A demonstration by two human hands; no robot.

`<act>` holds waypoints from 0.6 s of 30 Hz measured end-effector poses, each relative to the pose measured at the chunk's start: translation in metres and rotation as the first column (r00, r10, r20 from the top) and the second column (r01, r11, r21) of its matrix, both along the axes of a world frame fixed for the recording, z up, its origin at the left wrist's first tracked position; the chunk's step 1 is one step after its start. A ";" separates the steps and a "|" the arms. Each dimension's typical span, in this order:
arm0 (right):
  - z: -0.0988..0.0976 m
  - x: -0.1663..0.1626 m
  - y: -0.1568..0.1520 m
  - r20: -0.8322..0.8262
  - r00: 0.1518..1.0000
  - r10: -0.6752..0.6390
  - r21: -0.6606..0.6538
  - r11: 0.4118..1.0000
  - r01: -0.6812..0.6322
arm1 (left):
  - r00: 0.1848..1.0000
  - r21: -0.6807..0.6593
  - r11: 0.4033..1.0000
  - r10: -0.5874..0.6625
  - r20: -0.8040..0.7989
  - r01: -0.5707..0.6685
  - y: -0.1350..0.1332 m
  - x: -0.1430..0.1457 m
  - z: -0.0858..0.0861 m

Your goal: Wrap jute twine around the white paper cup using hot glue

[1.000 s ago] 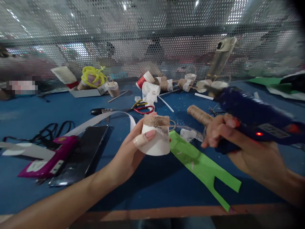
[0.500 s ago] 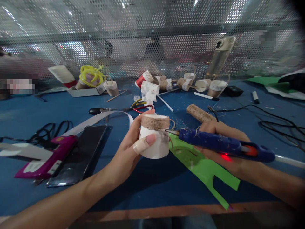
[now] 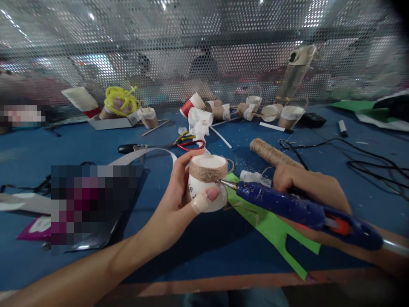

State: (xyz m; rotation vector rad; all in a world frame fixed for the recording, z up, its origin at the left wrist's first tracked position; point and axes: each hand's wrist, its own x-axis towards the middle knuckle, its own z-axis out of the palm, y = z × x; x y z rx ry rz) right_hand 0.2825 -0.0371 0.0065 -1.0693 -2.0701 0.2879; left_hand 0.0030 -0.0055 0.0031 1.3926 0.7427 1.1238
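My left hand is closed round a small white paper cup, its thumb, wrapped in a plaster, across the front. Brown twine circles the cup's upper part in a band, and a loose end loops off behind it on the right. In my right hand is a blue glue gun, held nearly level with a glue stick out of its back. The metal nozzle meets the cup's side at the lower edge of the twine band. A roll of twine lies just beyond my right hand.
Green cut paper lies below the glue gun. Red-handled scissors, twine-wrapped cups and a bottle are farther back, before a perforated metal screen. At left is a dark phone; black cable coils at right.
The cup has tipped so its top faces me more, and my left thumb has slid to the right across it. The glue gun's back end has dropped lower, its nozzle staying at the cup.
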 end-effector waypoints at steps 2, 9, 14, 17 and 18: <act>0.001 -0.001 -0.001 0.016 1.000 -0.024 0.015 1.000 0.024 | 1.000 0.017 1.000 0.012 -0.007 -0.012 0.000 0.001 0.001; 0.005 -0.005 -0.004 0.024 0.997 -0.076 0.029 0.997 0.075 | 1.000 0.028 1.000 0.014 -0.028 -0.013 -0.001 -0.001 0.002; 0.007 -0.008 -0.005 0.047 0.990 -0.133 0.038 0.991 0.132 | 0.999 0.035 0.999 0.032 -0.032 -0.031 -0.001 0.001 0.003; 0.006 -0.008 -0.005 0.024 0.993 -0.115 0.049 0.992 0.114 | 0.998 0.051 0.998 0.047 -0.045 -0.045 -0.002 0.002 0.003; 0.006 -0.008 -0.004 0.022 0.994 -0.108 0.052 0.993 0.106 | 0.998 0.053 0.998 0.048 -0.049 -0.046 -0.002 0.003 0.004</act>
